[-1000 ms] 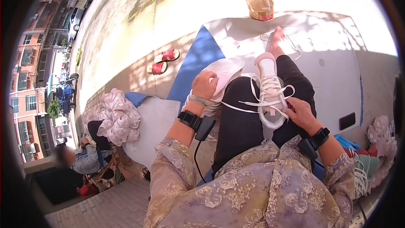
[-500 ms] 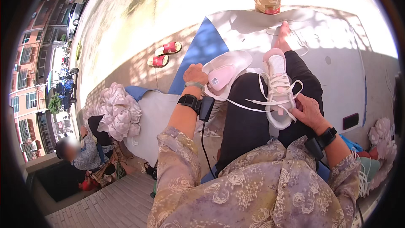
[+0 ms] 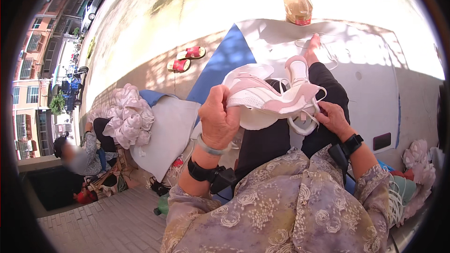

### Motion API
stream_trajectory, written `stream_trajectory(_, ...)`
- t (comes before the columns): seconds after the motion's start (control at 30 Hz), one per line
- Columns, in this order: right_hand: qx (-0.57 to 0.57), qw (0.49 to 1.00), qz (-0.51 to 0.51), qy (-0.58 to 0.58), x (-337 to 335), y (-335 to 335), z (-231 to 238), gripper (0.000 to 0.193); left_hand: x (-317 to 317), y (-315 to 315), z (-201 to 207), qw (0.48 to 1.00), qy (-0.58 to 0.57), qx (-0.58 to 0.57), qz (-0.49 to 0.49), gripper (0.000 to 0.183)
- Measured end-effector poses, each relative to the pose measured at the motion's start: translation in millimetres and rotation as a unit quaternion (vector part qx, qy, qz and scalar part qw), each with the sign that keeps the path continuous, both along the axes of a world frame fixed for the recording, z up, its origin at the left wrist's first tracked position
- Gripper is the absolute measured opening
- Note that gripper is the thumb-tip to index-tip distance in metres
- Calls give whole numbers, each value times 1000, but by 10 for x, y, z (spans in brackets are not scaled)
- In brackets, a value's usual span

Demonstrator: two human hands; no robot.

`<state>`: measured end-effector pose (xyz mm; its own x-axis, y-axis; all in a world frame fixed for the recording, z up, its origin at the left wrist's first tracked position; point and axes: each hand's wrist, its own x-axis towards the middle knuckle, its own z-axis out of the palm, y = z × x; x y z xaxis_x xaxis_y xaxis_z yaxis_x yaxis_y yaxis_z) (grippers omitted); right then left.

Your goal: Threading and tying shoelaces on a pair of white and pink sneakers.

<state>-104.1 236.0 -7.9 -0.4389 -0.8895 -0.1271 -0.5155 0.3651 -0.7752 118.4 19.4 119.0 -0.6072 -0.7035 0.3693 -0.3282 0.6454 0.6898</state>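
Observation:
My left hand point(image 3: 220, 118) is closed on one end of a white-and-pink sneaker upper point(image 3: 276, 99), lifted above my lap. This upper partly covers a laced sneaker upper point(image 3: 296, 69), whose pink toe points away from me. On the right, my right hand point(image 3: 333, 121) has its fingers bent and pressed together at the near edge of the laced upper, beside a loose white shoelace point(image 3: 322, 93). Exactly what its fingertips pinch is partly hidden.
A white sheet point(image 3: 370, 93) with a blue part point(image 3: 225, 65) lies under my legs. Beyond stands a red-capped jug point(image 3: 298, 9). Red slippers point(image 3: 191, 52) and a pile of pink-white uppers point(image 3: 131, 117) are leftward, near a seated person point(image 3: 89, 152). A phone point(image 3: 382, 141) lies rightward.
My left hand has raised the sneaker upper from beside my left thigh and brought it over my lap, across the laced one. My right hand stays at the laced upper.

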Motion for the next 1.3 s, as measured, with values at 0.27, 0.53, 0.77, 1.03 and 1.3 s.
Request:
stream_trajectory(0.27,26,999,15,29,-6,-20,-31,28,301,-569,-152,867,-292,401,-50,60)
stream_trajectory(0.53,10,999,-8,41,-20,-17,-34,25,402,-46,-30,870,-126,424,-219,68)
stream_trajectory(0.77,30,997,2,68,-16,-31,-57,25,-31,490,-112,863,135,477,-98,49)
stream_trajectory(1.03,6,996,19,87,-30,-33,-137,27,-232,728,-345,975,-115,-41,-188,32)
stream_trajectory(1.3,-51,968,-60,-237,-122,199,-23,16,-760,918,-895,903,-257,1,-345,26)
